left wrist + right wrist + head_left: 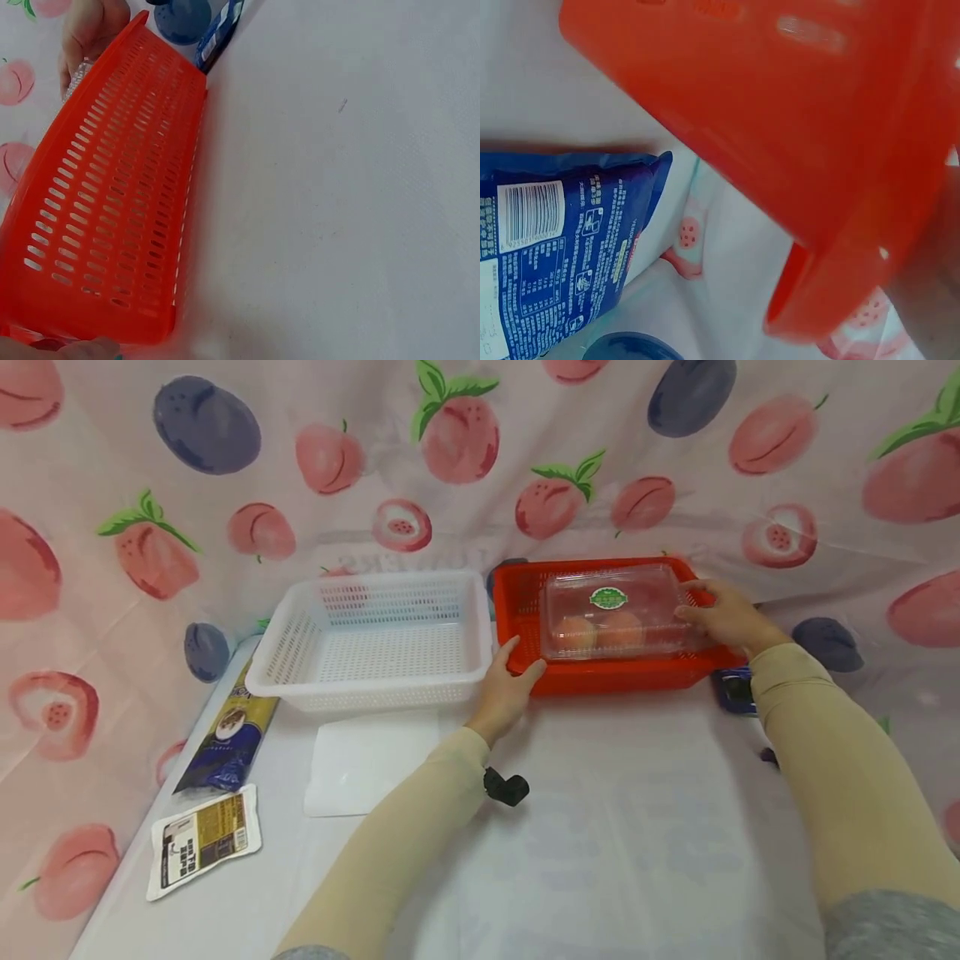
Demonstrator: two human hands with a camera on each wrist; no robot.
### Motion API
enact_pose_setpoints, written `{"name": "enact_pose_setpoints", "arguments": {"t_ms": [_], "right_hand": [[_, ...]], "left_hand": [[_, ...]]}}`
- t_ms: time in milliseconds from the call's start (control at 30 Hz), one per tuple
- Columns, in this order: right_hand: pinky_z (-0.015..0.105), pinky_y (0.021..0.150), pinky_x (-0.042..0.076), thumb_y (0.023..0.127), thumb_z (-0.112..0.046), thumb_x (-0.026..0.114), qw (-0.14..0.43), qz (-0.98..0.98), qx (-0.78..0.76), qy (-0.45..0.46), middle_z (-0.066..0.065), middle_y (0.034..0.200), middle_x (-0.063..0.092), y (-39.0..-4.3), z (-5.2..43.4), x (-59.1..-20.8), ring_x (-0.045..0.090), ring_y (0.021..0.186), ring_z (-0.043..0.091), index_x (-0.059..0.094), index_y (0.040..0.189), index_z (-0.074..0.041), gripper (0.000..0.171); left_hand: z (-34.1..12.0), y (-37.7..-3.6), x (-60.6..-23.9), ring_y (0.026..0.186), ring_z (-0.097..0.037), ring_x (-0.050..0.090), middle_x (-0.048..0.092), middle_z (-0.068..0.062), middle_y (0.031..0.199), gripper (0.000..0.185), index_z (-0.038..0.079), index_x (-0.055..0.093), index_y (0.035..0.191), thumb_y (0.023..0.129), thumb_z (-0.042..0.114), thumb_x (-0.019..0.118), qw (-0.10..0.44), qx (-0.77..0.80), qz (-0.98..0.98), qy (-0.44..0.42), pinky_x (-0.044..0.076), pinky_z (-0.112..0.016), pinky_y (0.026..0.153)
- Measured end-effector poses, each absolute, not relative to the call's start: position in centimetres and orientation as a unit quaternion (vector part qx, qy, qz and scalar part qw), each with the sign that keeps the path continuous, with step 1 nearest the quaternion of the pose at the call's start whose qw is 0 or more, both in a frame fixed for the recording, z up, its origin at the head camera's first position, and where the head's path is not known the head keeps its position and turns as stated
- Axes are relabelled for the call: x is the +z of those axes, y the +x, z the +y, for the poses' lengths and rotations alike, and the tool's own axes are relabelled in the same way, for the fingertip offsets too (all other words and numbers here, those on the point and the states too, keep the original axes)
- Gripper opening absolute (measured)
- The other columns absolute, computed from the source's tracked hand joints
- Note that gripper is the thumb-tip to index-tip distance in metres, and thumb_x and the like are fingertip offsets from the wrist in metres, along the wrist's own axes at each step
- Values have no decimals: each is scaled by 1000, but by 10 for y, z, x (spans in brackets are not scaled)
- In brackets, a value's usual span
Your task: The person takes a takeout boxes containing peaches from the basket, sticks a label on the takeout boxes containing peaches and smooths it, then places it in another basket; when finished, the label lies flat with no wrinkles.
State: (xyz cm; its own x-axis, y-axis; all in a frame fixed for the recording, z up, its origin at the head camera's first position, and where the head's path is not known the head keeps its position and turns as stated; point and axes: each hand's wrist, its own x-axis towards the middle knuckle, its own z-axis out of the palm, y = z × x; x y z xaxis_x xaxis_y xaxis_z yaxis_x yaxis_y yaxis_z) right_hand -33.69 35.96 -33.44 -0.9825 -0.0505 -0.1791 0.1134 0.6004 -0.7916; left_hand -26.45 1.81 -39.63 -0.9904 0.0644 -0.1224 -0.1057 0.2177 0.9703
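Note:
A clear plastic box (652,602) with a green label rests tilted in the red basket (600,677). Two round orange items (622,631) show through its lid. My right hand (731,614) holds the box by its right end, fingers and thumb spread on it. At the basket's front left corner, my left hand (504,692) touches the rim, thumb and forefinger parted in a V. The left wrist view shows the basket's slotted front wall, with part of the left hand (64,349) at the bottom edge. In the right wrist view, the basket wall (780,127) hides most of the right hand.
Left of the red basket stands a white basket (375,693), with a white sheet (367,764) before it. A blue and gold packet (232,727) and a small pouch (204,841) lie farther left. A blue packet (562,247) lies by the red basket's right end.

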Motion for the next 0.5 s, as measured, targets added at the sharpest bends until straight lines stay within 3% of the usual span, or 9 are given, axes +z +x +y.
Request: {"name": "enact_pose_setpoints", "arguments": {"t_ms": [167,333,500], "right_hand": [[32,77,51,101,-43,57,88,907,-412,10,24,128,46,-342,356,-339,52,96,32,24,158,-3,77],[52,97,43,102,-54,47,94,925,-369,3,29,137,43,-346,355,-343,46,110,40,24,158,-4,79],[64,109,29,98,-61,49,121,921,-371,7,32,145,32,-346,354,-343,35,123,47,14,160,-5,91]], "left_hand": [[16,-266,-397,137,-26,40,35,-7,158,68,26,32,157,98,38,65,67,625,778,-9,43,-42,106],[16,-266,-396,138,-26,39,36,-5,158,68,26,33,157,98,36,65,67,626,777,-11,42,-43,107],[17,-264,-395,138,-26,39,35,-3,158,68,28,31,157,98,36,65,72,631,773,-15,44,-43,105]]}}
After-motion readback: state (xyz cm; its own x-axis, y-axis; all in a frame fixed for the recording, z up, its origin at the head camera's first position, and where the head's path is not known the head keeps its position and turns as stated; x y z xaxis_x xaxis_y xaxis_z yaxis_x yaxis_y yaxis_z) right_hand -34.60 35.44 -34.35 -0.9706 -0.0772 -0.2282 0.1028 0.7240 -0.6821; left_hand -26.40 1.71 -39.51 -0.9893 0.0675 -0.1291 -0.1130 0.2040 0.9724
